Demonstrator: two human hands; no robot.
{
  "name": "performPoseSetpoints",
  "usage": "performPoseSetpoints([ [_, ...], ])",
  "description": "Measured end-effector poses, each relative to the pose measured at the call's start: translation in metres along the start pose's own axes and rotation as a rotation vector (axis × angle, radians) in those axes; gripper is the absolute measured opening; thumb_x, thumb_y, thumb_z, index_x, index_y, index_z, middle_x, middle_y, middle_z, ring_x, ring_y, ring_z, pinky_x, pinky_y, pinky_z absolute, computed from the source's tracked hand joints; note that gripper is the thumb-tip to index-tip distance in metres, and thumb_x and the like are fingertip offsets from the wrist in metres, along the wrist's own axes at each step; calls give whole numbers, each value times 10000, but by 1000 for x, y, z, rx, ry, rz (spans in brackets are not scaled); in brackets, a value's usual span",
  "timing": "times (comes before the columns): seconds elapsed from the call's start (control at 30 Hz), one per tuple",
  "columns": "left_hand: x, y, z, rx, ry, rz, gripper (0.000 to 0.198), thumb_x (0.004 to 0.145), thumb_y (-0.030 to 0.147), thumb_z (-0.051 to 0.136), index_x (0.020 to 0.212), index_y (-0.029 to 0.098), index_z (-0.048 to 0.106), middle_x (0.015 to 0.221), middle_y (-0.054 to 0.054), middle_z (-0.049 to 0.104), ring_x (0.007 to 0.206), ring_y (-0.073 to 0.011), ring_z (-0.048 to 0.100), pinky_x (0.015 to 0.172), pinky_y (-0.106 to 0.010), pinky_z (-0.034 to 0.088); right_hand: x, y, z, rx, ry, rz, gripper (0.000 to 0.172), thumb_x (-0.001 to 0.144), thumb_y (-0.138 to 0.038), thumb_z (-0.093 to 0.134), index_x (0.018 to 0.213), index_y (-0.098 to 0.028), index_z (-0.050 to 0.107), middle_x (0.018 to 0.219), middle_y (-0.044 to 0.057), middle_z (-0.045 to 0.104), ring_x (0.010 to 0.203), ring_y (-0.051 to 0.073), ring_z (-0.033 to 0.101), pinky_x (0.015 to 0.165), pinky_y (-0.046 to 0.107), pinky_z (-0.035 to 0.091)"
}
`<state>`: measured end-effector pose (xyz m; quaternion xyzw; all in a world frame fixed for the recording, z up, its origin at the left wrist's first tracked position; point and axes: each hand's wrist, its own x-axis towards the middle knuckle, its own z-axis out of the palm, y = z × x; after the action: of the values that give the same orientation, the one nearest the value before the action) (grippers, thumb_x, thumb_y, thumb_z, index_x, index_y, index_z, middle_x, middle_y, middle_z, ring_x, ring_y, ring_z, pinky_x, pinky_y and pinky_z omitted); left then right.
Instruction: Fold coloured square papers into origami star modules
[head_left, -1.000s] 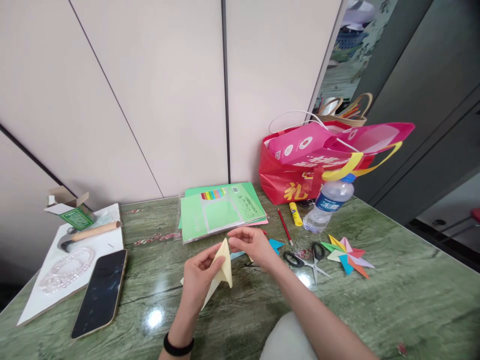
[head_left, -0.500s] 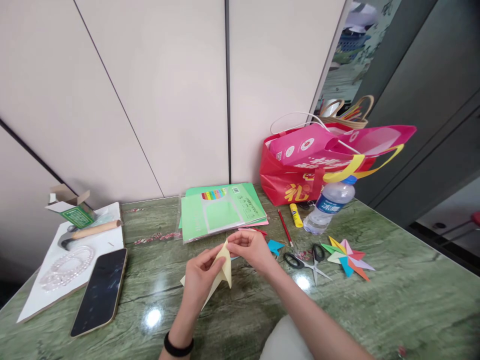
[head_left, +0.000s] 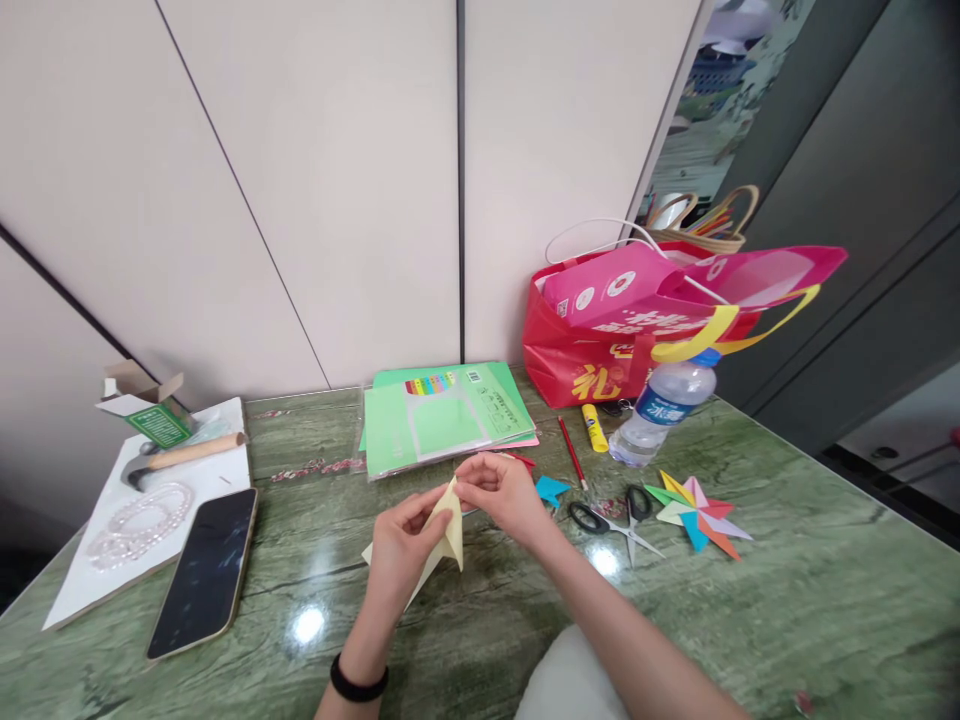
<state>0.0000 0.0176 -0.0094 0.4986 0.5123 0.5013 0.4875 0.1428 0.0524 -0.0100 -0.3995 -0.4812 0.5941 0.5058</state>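
Both hands hold one piece of folded pale yellow paper (head_left: 453,535) above the green marbled table (head_left: 300,540). My left hand (head_left: 405,545) grips its left side, thumb pressed on the front. At the peak of the paper, the fingertips of my right hand (head_left: 502,495) pinch the tip. The lower points of the paper hang free below the fingers. Just past my right hand lies a small blue folded paper (head_left: 551,490). Black-handled scissors (head_left: 619,528) rest with blades apart to its right. Farther right sits a multicoloured folded-paper star (head_left: 697,512).
A pack of green paper (head_left: 442,420) lies near the wall. Behind the scissors are a red pencil (head_left: 572,452), a glue stick (head_left: 595,428), a water bottle (head_left: 660,405) and a red bag (head_left: 562,345). A phone (head_left: 204,570), bead strands (head_left: 142,525) and a hammer (head_left: 187,455) lie left.
The camera view has shifted slightly, so the surroundings sit a little differently in the picture. Both hands keep the same hold on the yellow paper, with hardly any movement.
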Motion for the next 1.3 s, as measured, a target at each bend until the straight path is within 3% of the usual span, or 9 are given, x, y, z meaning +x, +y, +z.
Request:
performPoseSetpoints([
  [0.2, -1, 3, 0, 2, 10, -16, 351, 606, 247, 719, 940, 139, 716, 938, -104, 722, 826, -254, 662, 682, -302, 533, -1, 0, -1, -206, -81, -122, 78, 662, -244, 643, 687, -172, 625, 632, -1, 628, 566, 125, 581, 559, 256, 500],
  [0.57, -1, 6, 0, 34, 33, -23, 273, 669, 332, 678, 874, 161, 736, 916, -87, 729, 771, -231, 664, 607, -262, 509, 1, -1, -8, -242, -62, -92, 162, 587, -260, 700, 710, -156, 684, 652, 19, 668, 588, 147, 602, 563, 272, 501],
  [0.73, -3, 8, 0, 36, -34, -127, 252, 590, 336, 734, 742, 135, 736, 732, -76, 733, 567, -176, 620, 444, -210, 421, 1, -2, -8, -255, -78, -78, 150, 585, -227, 702, 714, -152, 689, 649, 21, 672, 584, 145, 604, 579, 273, 493],
  [0.9, -4, 8, -1, 26, -67, -230, 233, 562, 354, 748, 569, 127, 697, 481, -3, 624, 424, -90, 486, 396, -176, 310, -1, -2, -7, -194, -126, -20, 166, 569, -216, 723, 720, -151, 698, 653, 19, 683, 597, 147, 615, 610, 279, 494],
  [1.13, -4, 8, 0, -61, -66, -340, 279, 491, 374, 780, 547, 121, 676, 471, -9, 620, 404, -83, 468, 399, -183, 303, 0, -1, -8, -198, -153, -19, 185, 588, -254, 723, 738, -146, 709, 698, 34, 692, 629, 157, 616, 618, 283, 489],
  [1.3, -4, 9, 1, -33, -19, -304, 303, 479, 382, 778, 484, 113, 639, 408, 21, 548, 384, -60, 399, 392, -178, 258, -1, -5, -13, -250, -242, -13, 296, 581, -274, 735, 841, -137, 701, 726, 35, 678, 630, 146, 596, 597, 266, 473],
])
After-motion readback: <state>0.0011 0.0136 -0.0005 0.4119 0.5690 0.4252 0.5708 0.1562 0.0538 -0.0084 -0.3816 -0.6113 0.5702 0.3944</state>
